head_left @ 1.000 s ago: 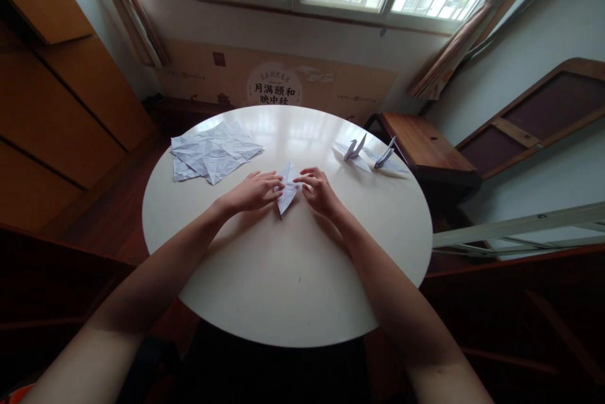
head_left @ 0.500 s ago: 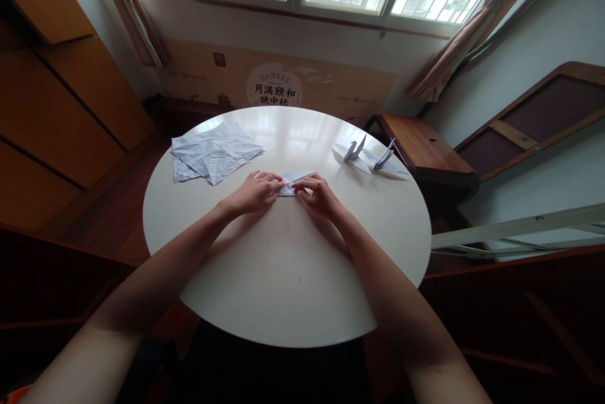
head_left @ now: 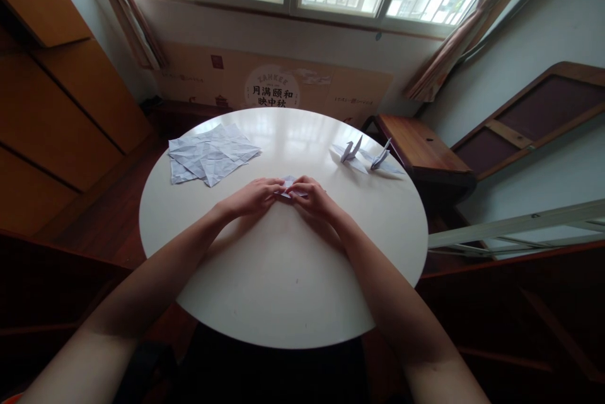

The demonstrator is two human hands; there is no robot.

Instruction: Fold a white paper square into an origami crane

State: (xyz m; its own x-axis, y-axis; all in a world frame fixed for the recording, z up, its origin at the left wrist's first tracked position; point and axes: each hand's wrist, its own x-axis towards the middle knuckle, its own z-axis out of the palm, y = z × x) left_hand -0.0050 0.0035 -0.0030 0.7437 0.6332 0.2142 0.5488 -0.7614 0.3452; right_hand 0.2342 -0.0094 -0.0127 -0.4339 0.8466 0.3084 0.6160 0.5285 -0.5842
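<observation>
A small folded white paper piece [head_left: 289,183] lies on the round white table [head_left: 283,290], mostly covered by my fingers. My left hand [head_left: 253,195] pinches its left side with closed fingers. My right hand [head_left: 312,198] presses and pinches its right side, fingertips meeting those of the left hand. Only a small part of the paper shows between them.
A pile of several creased white sheets [head_left: 211,154] lies at the table's far left. Two finished paper cranes [head_left: 350,151] [head_left: 382,159] stand at the far right. A wooden bench [head_left: 420,150] sits beyond the right edge, and wooden cabinets [head_left: 57,108] stand to the left.
The paper stood as an upright pointed shape a second ago; it has been folded down flat and smaller, and both hands have closed in together over it.
</observation>
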